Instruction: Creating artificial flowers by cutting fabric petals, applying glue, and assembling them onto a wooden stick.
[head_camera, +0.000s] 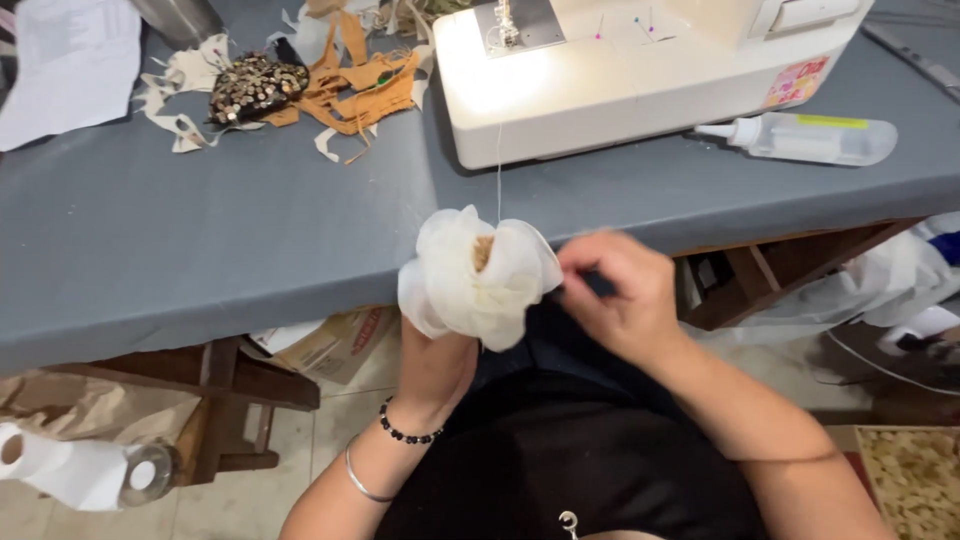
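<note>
My left hand (432, 365) holds up a gathered white fabric flower (472, 280) with a tan centre, in front of the table edge. A thin thread (499, 170) runs from the flower up toward the white sewing machine (620, 75). At the flower's right side, my right hand (620, 295) has its fingers pinched together; it is blurred, and what it pinches is too small to see. A bead bracelet and a metal bangle sit on my left wrist.
A grey-covered table (200, 240) carries the sewing machine, a clear squeeze bottle (815, 138), orange and cream fabric scraps (350, 85) and a dark sequinned piece (255, 88). Paper lies at the far left. Below are wooden table legs, a cardboard box and a paper roll (70, 470).
</note>
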